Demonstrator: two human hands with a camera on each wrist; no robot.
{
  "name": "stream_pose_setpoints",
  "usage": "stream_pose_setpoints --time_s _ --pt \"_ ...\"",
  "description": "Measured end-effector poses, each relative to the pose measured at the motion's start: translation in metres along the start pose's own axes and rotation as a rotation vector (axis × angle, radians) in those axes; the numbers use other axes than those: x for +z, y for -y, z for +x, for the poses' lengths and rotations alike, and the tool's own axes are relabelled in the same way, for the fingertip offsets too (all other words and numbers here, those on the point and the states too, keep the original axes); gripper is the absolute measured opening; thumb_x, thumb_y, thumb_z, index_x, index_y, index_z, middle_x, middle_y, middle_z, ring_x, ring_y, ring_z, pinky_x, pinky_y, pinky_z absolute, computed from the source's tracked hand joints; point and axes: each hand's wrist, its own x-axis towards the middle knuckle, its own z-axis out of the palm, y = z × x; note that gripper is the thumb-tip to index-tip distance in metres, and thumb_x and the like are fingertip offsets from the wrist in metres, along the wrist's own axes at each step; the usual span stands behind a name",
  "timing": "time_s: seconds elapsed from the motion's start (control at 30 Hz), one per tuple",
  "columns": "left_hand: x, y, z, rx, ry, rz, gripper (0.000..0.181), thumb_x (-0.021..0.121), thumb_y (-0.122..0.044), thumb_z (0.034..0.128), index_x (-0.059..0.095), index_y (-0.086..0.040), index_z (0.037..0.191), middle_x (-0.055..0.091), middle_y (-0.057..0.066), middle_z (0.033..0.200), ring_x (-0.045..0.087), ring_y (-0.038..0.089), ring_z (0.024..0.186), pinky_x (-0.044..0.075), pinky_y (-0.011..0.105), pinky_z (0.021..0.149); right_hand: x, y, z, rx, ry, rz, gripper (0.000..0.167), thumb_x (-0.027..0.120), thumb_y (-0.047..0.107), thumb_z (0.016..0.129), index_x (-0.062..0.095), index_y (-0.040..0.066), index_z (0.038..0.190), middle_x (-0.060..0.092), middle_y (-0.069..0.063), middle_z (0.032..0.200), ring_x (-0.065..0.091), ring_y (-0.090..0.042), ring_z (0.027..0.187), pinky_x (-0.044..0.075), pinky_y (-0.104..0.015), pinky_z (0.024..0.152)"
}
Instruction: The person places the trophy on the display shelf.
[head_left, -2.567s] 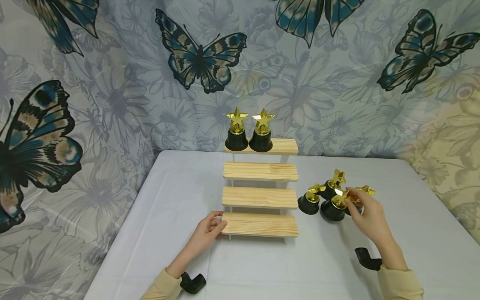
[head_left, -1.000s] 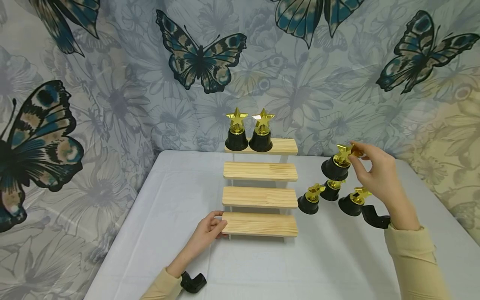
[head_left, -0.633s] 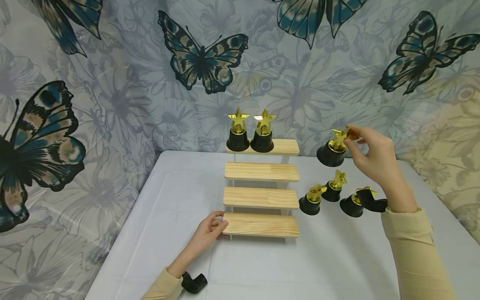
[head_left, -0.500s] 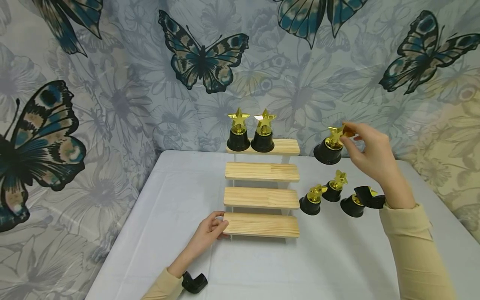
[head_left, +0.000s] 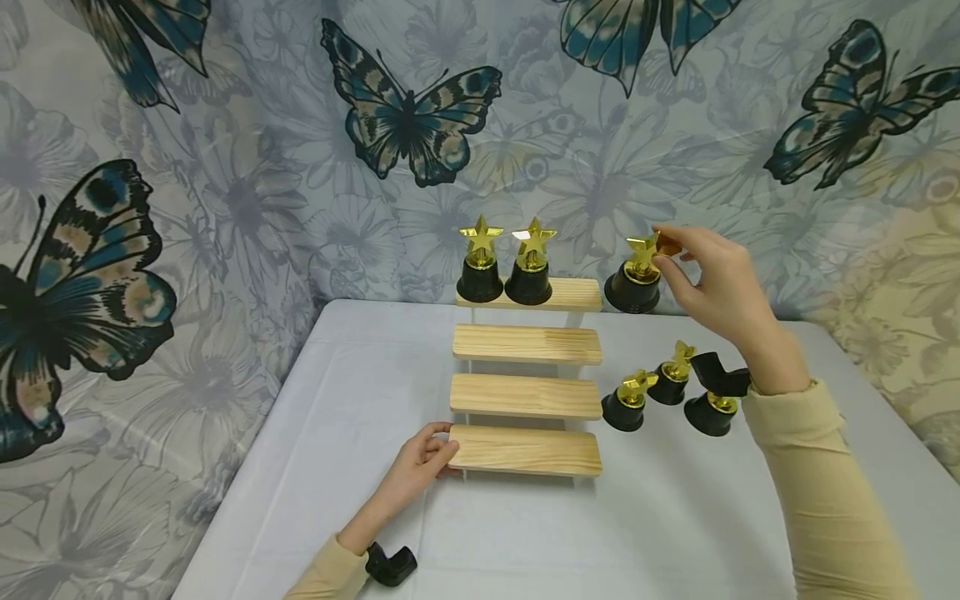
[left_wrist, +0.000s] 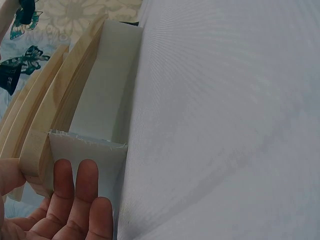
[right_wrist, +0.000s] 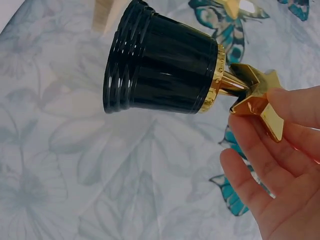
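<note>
I log: one star trophy [head_left: 636,281], tilted, aloft just right of the top shelf [head_left: 576,293], star pinched in the right hand [head_left: 716,283]; left hand [head_left: 416,458], gripping the bottom shelf [head_left: 528,450] by its left end; two upright trophies [head_left: 480,275] on the top shelf.

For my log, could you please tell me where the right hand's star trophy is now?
In the head view, the gold star trophy is pinched midair in the right hand, just right of the top wooden shelf.

Right grip [head_left: 711,277] high, pinching; left grip [head_left: 417,457] lower, also pinching.
</note>
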Motion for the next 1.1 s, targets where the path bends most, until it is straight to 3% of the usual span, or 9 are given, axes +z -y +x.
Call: stream_pose_setpoints --time_s 0.33,1.1 --pt "0.0 -0.001 0.0 -0.003 -0.002 0.004 0.037 0.049 -0.011 0.0974 0.041 0.011 0.126 0.063 0.013 0.084 0.064 0.038 0.079 0.051 0.045 0.069 0.015 0.003 0.013 -0.021 0.02 0.059 0.038 0.065 -0.009 0.082 0.057 -0.006 0.119 0.062 -0.02 0.1 0.057 -0.03 0.089 0.044 -0.04 0.072" --pt "0.001 0.0 0.002 -0.001 -0.016 -0.002 0.038 0.05 -0.009 0.0969 0.04 0.012 0.126 0.064 0.014 0.086 0.064 0.038 0.079 0.051 0.048 0.069 0.042 -0.004 0.028 -0.026 0.06 0.133 0.037 0.062 -0.007 0.085 0.056 -0.005 0.121 0.062 -0.019 0.102 0.058 -0.03 0.092 0.048 -0.039 0.072"
